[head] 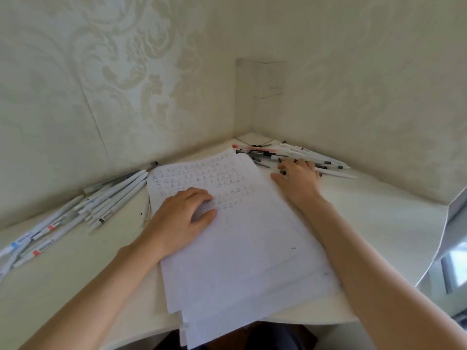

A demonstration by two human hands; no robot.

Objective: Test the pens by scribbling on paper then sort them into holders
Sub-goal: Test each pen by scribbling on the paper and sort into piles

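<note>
Right hand (298,176): fingers spread and bent down onto the right pile of pens (290,151), tips touching the barrels. Can't tell if one pen is pinched yet; nothing is lifted clear of the pile. Thumb sits on the desk (379,236) at the pile's near edge, just off the paper (240,248).

Left hand (182,215): palm down on the paper, fingers loosely curled, holding nothing. It's pinning the sheet stack.

Pens: right pile is in the back corner by the wall. The left pile of pens (108,198) is fanned along the left wall, well apart from the first. Paper lies between them, its top rows filled with test marks and its lower half blank.

Step, my read: picking the next pen to test. Next move needs one barrel singled out of a crossed heap, so a thumb-and-finger pinch, then a lift, a turn into a writing grip, and the tip brought to blank paper near the left hand.

Pose: right forearm runs diagonally across the desk with the wrist fairly flat. Left forearm angles in from bottom left.

No holder plainly in view.
</note>
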